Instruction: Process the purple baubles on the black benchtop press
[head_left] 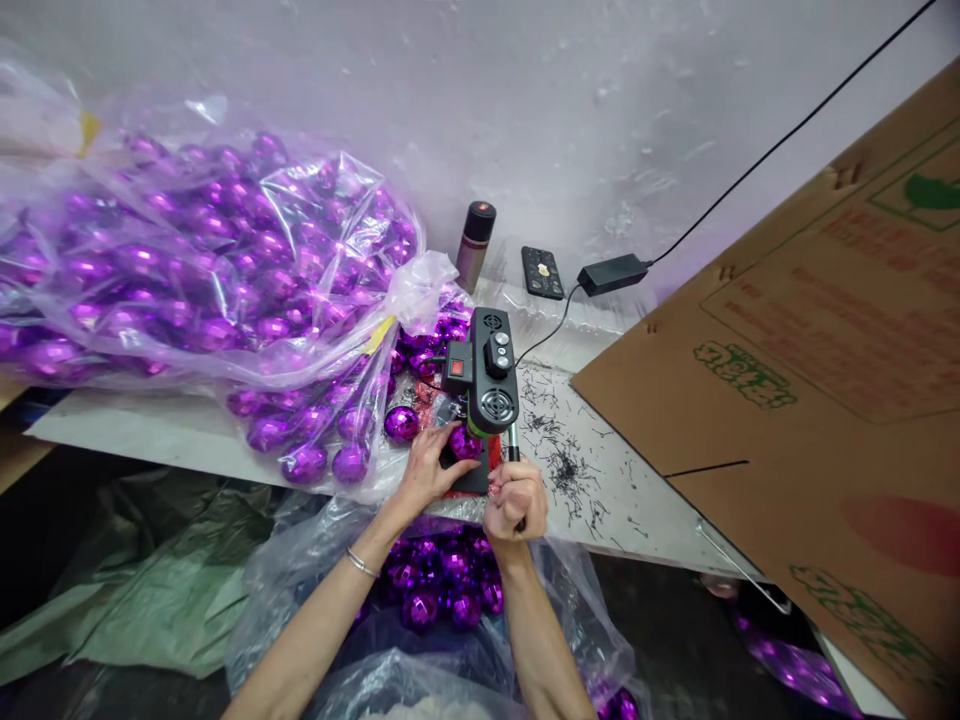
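Observation:
My left hand (429, 468) closes its thumb and fingers around a shiny purple bauble (465, 442). The bauble sits under the head of a small black bench press (495, 365), above its dark base plate. My right hand (517, 498) is wrapped round the press's lever handle (514, 453), just right of the base. A red switch box (457, 367) is fixed to the machine's left side. Another loose purple bauble (402, 424) lies on the table left of the press. Where the bauble's top meets the press is hidden from me.
A clear bag (225, 240) of purple baubles fills the left. Small dark pins (570, 465) litter the table right of the press. Behind stand a bottle (475, 245), a phone (541, 272) and a power adapter (613, 275). A cardboard box (810, 380) leans right; an open bag (300, 580) of baubles hangs below.

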